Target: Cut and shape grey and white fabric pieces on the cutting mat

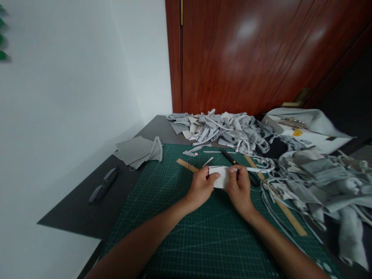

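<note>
A small pale piece of fabric (221,177) is stretched between my two hands above the green cutting mat (174,228). My left hand (202,183) pinches its left edge, thumb on top. The right edge is gripped by my right hand (238,185), and a narrow light strip (257,169) runs off to the right from there. Just behind my right hand lie black-handled scissors (228,156), partly hidden by it. A short wooden ruler (186,165) rests on the mat beyond my left hand.
Grey fabric scraps (215,128) are heaped along the back, with more fabric pieces (325,178) at right. A longer wooden ruler (287,213) lies partly under strips. At left are stacked grey cloth pieces (136,151) and eyeglasses (104,186). A white box (314,139) stands at back right.
</note>
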The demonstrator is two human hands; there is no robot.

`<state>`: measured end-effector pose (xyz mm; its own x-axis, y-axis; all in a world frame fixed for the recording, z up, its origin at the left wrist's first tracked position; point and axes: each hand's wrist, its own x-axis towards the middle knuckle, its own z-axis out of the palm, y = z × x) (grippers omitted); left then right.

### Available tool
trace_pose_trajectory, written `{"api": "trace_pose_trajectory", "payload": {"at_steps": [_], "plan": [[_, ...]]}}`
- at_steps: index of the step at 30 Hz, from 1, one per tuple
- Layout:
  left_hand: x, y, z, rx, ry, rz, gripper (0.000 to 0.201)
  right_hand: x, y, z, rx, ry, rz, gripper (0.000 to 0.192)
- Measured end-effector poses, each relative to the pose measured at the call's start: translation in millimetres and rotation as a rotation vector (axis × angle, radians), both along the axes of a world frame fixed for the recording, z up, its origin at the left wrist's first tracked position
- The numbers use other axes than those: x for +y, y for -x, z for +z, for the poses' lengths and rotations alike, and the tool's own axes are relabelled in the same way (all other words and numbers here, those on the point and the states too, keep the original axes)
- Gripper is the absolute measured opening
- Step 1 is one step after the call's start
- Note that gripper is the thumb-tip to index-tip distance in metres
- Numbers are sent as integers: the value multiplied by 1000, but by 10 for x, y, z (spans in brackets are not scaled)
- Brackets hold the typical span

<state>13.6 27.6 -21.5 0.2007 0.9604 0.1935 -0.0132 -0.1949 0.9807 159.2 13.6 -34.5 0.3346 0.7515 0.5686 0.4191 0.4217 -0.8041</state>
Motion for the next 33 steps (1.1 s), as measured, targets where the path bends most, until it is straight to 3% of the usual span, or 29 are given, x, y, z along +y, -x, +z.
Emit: {"api": "trace_pose_trajectory", "payload": {"at_steps": [3,5,11,19,25,33], "plan": [[-9,42,17,175,-164,113,23,5,-9,13,-1,-5,8,25],[9,51,9,182,-169,128,29,3,-9,23,-5,0,15,25],[70,6,-20,-205,49,-30,61,-19,-2,29,23,16,40,26],[22,-1,93,-510,227,-67,58,-46,22,112,111,20,76,32],[30,2,119,-594,249,-87,56,6,7,134,252,93,145,38],[33,18,108,-589,309,-108,56,24,-26,147,164,47,131,28]]}}
